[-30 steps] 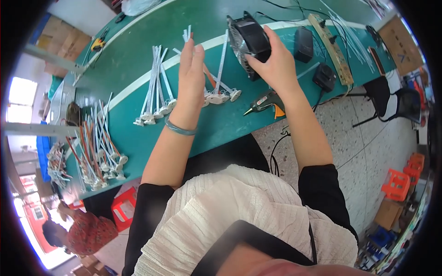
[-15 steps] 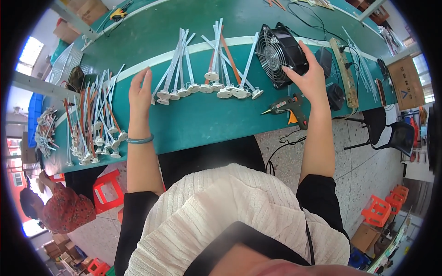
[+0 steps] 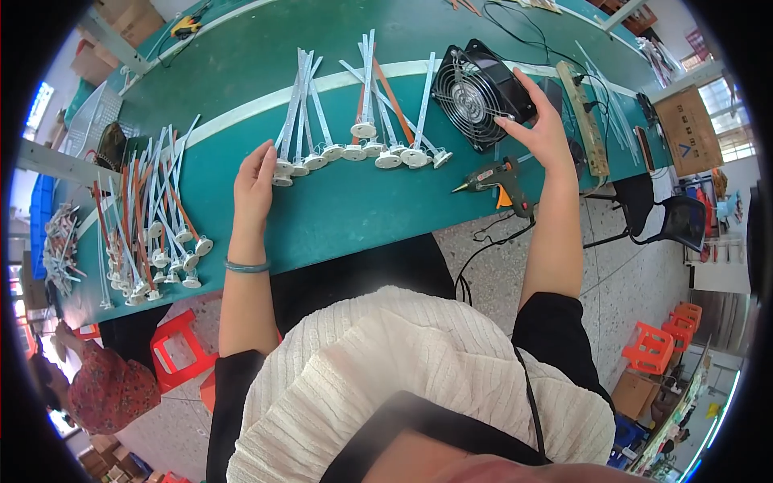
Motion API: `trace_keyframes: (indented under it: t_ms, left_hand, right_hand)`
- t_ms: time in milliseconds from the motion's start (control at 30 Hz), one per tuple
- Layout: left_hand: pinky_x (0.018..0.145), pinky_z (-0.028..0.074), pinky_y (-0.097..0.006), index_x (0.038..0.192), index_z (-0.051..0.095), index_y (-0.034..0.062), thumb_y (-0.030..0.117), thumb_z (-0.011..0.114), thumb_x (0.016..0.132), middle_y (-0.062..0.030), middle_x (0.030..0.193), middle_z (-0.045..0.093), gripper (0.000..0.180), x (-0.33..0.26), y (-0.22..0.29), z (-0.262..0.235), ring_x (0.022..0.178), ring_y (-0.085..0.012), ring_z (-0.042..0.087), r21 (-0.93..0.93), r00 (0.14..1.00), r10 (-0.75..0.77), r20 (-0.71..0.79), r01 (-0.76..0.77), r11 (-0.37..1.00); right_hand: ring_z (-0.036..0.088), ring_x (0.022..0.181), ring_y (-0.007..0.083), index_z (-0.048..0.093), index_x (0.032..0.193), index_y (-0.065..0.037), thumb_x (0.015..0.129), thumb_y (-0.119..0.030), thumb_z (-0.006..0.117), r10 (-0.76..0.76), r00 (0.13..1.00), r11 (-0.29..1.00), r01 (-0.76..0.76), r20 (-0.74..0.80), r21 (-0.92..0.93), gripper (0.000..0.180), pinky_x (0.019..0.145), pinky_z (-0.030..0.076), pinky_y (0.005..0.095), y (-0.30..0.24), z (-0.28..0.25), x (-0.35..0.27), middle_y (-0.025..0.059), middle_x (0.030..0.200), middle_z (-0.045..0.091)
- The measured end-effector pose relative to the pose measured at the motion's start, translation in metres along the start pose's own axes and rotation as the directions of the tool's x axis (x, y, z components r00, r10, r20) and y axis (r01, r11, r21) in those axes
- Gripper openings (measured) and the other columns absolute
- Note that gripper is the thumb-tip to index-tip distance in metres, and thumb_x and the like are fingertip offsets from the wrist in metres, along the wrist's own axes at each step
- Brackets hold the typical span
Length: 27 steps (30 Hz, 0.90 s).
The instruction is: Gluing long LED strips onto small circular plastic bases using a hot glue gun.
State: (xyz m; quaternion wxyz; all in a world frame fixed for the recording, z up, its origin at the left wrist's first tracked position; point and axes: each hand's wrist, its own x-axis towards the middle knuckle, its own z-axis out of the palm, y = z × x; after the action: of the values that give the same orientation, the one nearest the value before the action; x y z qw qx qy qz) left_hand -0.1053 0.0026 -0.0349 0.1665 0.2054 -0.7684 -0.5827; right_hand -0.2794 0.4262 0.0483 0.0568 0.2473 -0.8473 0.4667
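Steadying the square black metal-grilled fan on the green desk, right hand fingers curl round its corner; left hand, fingers flat and holding nothing, touches the row of white round-based strip fittings.

Brown cardboard box far right; brown cartons top left

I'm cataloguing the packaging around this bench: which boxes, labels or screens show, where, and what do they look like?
Cardboard box: far right past the table end, brown, a small dark mark on its side.
Cardboard boxes: upper left beyond the table, brown, stacked.
Lower cardboard box: on the floor at lower right, brown.
No screens show.
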Motion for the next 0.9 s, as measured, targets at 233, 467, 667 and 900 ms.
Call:
trace_keyframes:
  t_ms: [233,467,667,900]
  left_hand:
    - [0.096,0.047,-0.03,0.134,0.061,0.0016,0.033,0.062,0.101,-0.0122,0.125,0.064,0.045,-0.006,0.002,0.001,0.11,-0.0185,0.061,0.004,1.0,0.03,-0.003,-0.03,1.0]
    - [0.106,0.041,-0.03,0.135,0.061,0.0032,0.032,0.059,0.102,-0.0114,0.134,0.06,0.044,-0.006,-0.002,-0.002,0.125,-0.018,0.054,0.073,0.999,0.054,-0.001,-0.054,0.996]
    - [0.103,0.044,-0.034,0.132,0.062,0.0043,0.031,0.062,0.1,-0.0145,0.131,0.061,0.041,-0.007,-0.011,-0.018,0.122,-0.0262,0.057,0.119,0.979,0.187,-0.081,-0.177,0.977]
    - [0.106,0.04,-0.035,0.119,0.066,0.0013,0.023,0.052,0.104,-0.0115,0.12,0.064,0.03,-0.048,0.035,-0.042,0.116,-0.0235,0.058,-0.215,0.977,0.205,-0.06,-0.213,0.953]
  right_hand:
    - [0.06,0.12,0.0212,0.047,0.147,-0.005,0.078,-0.018,0.084,0.053,0.997,0.999,-0.052,-0.055,0.007,0.08,0.102,0.046,0.0337,-0.013,0.011,-0.008,0.0166,0.138,0.058]
    - [0.059,0.124,0.0258,0.047,0.147,-0.003,0.077,-0.023,0.086,0.116,0.973,0.988,-0.133,-0.199,-0.075,0.083,0.104,0.046,0.0367,-0.026,0.029,-0.016,0.0201,0.137,0.059]
    - [0.058,0.125,0.0264,0.052,0.141,-0.002,0.077,-0.021,0.086,-0.057,0.937,0.997,0.038,-0.344,-0.064,0.075,0.107,0.043,0.0383,-0.011,0.015,-0.049,0.0182,0.135,0.06]
    - [0.063,0.107,0.0196,0.061,0.119,-0.002,0.075,-0.016,0.087,0.39,0.919,0.895,-0.394,-0.062,-0.211,0.053,0.093,0.05,0.0338,0.014,-0.008,-0.133,0.0084,0.117,0.064]
